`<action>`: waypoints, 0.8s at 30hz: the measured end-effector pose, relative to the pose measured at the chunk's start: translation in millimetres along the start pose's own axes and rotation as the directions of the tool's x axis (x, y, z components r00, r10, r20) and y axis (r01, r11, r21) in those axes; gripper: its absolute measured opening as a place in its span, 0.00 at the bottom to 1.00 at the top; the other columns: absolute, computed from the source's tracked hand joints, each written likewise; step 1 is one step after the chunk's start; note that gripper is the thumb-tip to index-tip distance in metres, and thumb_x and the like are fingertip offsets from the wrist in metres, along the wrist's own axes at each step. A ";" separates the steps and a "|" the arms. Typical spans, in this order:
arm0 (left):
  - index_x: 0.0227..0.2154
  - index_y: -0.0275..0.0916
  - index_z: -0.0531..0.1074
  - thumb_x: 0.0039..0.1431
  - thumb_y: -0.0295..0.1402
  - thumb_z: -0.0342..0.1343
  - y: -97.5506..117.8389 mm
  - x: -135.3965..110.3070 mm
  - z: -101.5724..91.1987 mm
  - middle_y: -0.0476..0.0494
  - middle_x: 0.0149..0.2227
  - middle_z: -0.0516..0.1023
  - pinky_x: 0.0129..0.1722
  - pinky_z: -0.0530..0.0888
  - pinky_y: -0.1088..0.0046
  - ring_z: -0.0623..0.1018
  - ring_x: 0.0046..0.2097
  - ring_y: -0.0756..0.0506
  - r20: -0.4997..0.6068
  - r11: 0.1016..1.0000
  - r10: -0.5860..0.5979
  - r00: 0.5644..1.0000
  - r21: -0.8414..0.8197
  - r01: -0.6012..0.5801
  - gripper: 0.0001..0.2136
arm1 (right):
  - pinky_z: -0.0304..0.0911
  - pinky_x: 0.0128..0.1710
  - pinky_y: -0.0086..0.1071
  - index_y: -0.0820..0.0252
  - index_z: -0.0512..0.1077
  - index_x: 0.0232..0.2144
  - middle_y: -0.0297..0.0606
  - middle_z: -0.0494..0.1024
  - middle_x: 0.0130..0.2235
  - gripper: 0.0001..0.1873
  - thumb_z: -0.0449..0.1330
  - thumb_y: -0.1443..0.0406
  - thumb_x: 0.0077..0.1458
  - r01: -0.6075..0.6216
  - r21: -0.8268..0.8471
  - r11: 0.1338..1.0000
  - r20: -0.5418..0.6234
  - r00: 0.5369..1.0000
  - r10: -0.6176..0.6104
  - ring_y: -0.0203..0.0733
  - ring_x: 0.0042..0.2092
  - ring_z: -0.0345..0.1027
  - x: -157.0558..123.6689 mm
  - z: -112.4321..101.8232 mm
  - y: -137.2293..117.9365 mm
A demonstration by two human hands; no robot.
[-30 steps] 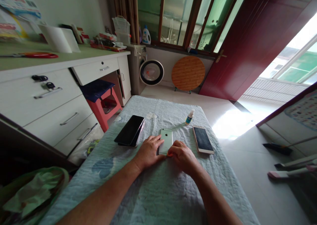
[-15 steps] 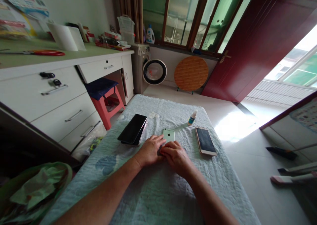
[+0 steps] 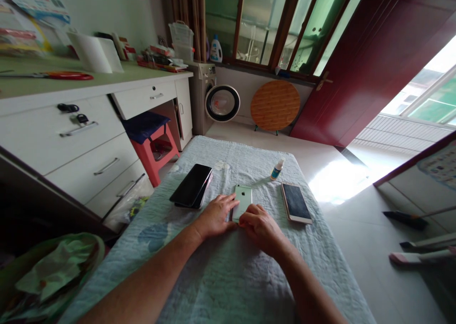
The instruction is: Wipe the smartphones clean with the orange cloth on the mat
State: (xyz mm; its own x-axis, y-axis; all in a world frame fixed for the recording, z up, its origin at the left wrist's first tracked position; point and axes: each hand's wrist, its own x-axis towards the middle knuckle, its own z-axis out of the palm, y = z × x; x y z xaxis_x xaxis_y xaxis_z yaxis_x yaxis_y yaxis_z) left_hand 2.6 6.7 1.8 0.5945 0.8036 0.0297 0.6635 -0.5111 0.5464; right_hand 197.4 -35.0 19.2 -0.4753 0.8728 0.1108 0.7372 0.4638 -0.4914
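A silver phone lies back up on a pale blue cloth that covers the table. My left hand rests flat beside it, fingers stretched out and touching its left edge. At the phone's near end my right hand has its fingers curled together and pressed down; what they pinch, if anything, is hidden. A black phone lies to the left on top of another device. To the right lie a gold phone, screen up, and beyond it a small spray bottle.
A white desk with drawers and a red stool stand along the left. A green bag sits at the lower left. Beyond the table are a washing machine, a round wooden board and a red door.
Half a second ago my right hand lay over the phone's lower half. It has since slid back to the near end, and more of the phone shows. My left hand has stayed put.
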 end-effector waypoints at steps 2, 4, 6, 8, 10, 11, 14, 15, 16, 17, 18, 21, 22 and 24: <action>0.59 0.34 0.66 0.50 0.35 0.65 -0.8 0.5 -0.2 0.33 0.65 0.61 0.64 0.60 0.57 0.62 0.64 0.35 0.012 1.000 -0.003 1.000 0.014 0.003 0.32 | 0.57 0.41 0.29 0.58 0.74 0.30 0.35 0.72 0.35 0.11 0.57 0.77 0.53 -0.014 0.017 1.000 -0.001 1.000 0.014 0.38 0.40 0.62 -2.7 -4.2 2.9; 0.59 0.34 0.66 0.50 0.34 0.64 -0.8 0.9 -0.6 0.33 0.65 0.61 0.64 0.59 0.57 0.62 0.64 0.35 0.022 1.000 -0.009 1.000 0.029 0.008 0.32 | 0.57 0.41 0.29 0.58 0.74 0.29 0.35 0.72 0.34 0.11 0.57 0.78 0.52 -0.022 0.037 0.999 0.000 1.000 0.022 0.38 0.39 0.62 -4.2 -7.3 4.9; 0.59 0.33 0.66 0.50 0.34 0.63 -0.4 1.1 -0.6 0.32 0.65 0.61 0.64 0.59 0.57 0.62 0.64 0.35 0.026 0.999 -0.012 1.000 0.040 0.011 0.31 | 0.57 0.41 0.30 0.58 0.74 0.29 0.35 0.72 0.34 0.12 0.57 0.78 0.52 -0.021 0.050 0.999 -0.001 1.000 0.021 0.38 0.39 0.62 -4.6 -8.8 5.6; 0.59 0.32 0.66 0.50 0.33 0.62 0.2 1.0 -0.3 0.32 0.65 0.61 0.64 0.60 0.57 0.62 0.64 0.34 0.023 0.999 -0.009 1.000 0.044 0.008 0.31 | 0.57 0.41 0.30 0.58 0.73 0.29 0.34 0.72 0.34 0.11 0.56 0.78 0.52 -0.022 0.048 0.999 -0.005 1.000 0.022 0.38 0.39 0.62 -4.2 -8.6 5.1; 0.59 0.32 0.66 0.48 0.31 0.61 0.7 0.7 -0.1 0.32 0.65 0.61 0.64 0.60 0.57 0.62 0.64 0.34 0.015 0.999 -0.002 1.000 0.036 0.002 0.32 | 0.57 0.40 0.30 0.59 0.72 0.28 0.35 0.72 0.33 0.10 0.57 0.76 0.53 -0.032 0.028 0.999 -0.012 0.999 0.032 0.38 0.38 0.62 -3.3 -6.7 3.9; 0.59 0.32 0.66 0.47 0.30 0.61 0.9 0.5 -0.2 0.32 0.65 0.61 0.64 0.60 0.57 0.62 0.64 0.34 0.011 1.000 0.000 1.000 0.030 0.000 0.32 | 0.57 0.40 0.30 0.59 0.72 0.28 0.35 0.71 0.33 0.08 0.57 0.75 0.54 -0.036 0.014 0.999 -0.016 0.999 0.036 0.38 0.38 0.62 -2.7 -5.4 3.2; 0.59 0.34 0.66 0.45 0.27 0.59 1.0 0.3 -0.9 0.34 0.65 0.61 0.64 0.61 0.57 0.63 0.64 0.34 0.008 1.000 -0.005 1.000 0.013 0.005 0.33 | 0.57 0.40 0.31 0.59 0.70 0.30 0.36 0.71 0.34 0.05 0.57 0.71 0.58 -0.034 -0.026 0.999 -0.028 0.999 0.033 0.39 0.38 0.61 -1.3 -0.6 1.9; 0.59 0.35 0.66 0.44 0.27 0.59 0.8 0.4 -1.1 0.35 0.65 0.61 0.64 0.60 0.57 0.63 0.64 0.35 0.010 1.000 -0.008 1.000 0.011 0.008 0.33 | 0.58 0.40 0.31 0.59 0.70 0.30 0.36 0.71 0.35 0.05 0.57 0.70 0.59 -0.031 -0.034 0.999 -0.031 0.999 0.029 0.39 0.38 0.61 -0.9 0.9 1.6; 0.59 0.35 0.67 0.44 0.26 0.58 0.6 0.6 -1.3 0.35 0.65 0.61 0.64 0.60 0.57 0.63 0.64 0.35 0.013 1.000 -0.009 1.000 0.010 0.009 0.33 | 0.58 0.40 0.31 0.59 0.69 0.31 0.37 0.71 0.35 0.05 0.57 0.70 0.59 -0.029 -0.040 0.999 -0.034 0.999 0.028 0.39 0.39 0.61 -0.5 2.3 1.3; 0.59 0.35 0.67 0.44 0.26 0.58 0.3 0.8 -1.3 0.35 0.65 0.61 0.64 0.60 0.57 0.63 0.64 0.35 0.015 1.000 -0.008 1.000 0.011 0.008 0.33 | 0.58 0.41 0.31 0.58 0.69 0.31 0.37 0.71 0.36 0.04 0.57 0.70 0.60 -0.031 -0.046 0.998 -0.035 0.999 0.030 0.39 0.39 0.61 0.0 3.5 0.9; 0.59 0.34 0.67 0.44 0.26 0.58 0.0 1.1 -1.1 0.35 0.65 0.62 0.64 0.60 0.57 0.63 0.64 0.35 0.017 1.000 -0.007 1.000 0.012 0.006 0.33 | 0.57 0.40 0.31 0.58 0.69 0.32 0.37 0.71 0.36 0.04 0.57 0.70 0.60 -0.036 -0.053 0.998 -0.034 0.999 0.034 0.40 0.39 0.61 0.6 4.5 0.3; 0.59 0.33 0.66 0.44 0.25 0.56 -1.3 1.7 -0.1 0.34 0.65 0.61 0.64 0.60 0.57 0.63 0.64 0.35 0.018 1.000 -0.002 1.000 0.022 0.002 0.33 | 0.57 0.40 0.31 0.58 0.69 0.32 0.37 0.71 0.36 0.04 0.56 0.69 0.61 -0.049 -0.085 0.995 -0.031 0.998 0.047 0.40 0.40 0.61 3.6 7.1 -3.6; 0.59 0.34 0.66 0.45 0.25 0.56 -1.7 1.8 0.2 0.35 0.65 0.62 0.64 0.60 0.57 0.63 0.64 0.35 0.018 1.000 -0.001 1.000 0.024 0.001 0.33 | 0.57 0.40 0.31 0.58 0.69 0.32 0.37 0.71 0.37 0.05 0.56 0.68 0.62 -0.052 -0.097 0.994 -0.028 0.998 0.049 0.40 0.40 0.61 5.0 8.1 -5.6; 0.58 0.35 0.67 0.46 0.25 0.55 -2.1 1.6 0.4 0.36 0.65 0.62 0.63 0.61 0.57 0.63 0.64 0.36 0.014 1.000 0.003 1.000 0.019 -0.003 0.31 | 0.57 0.40 0.31 0.58 0.69 0.33 0.37 0.72 0.38 0.05 0.56 0.67 0.62 -0.049 -0.121 0.991 -0.026 0.999 0.046 0.40 0.40 0.62 8.4 10.8 -10.4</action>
State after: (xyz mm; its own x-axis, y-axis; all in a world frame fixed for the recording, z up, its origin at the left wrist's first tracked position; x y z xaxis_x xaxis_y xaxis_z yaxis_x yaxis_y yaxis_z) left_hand 2.4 9.0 0.3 0.6029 0.7976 0.0193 0.6702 -0.5195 0.5301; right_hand 180.6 -34.1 15.9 -0.4277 0.8971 0.1105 0.8123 0.4351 -0.3884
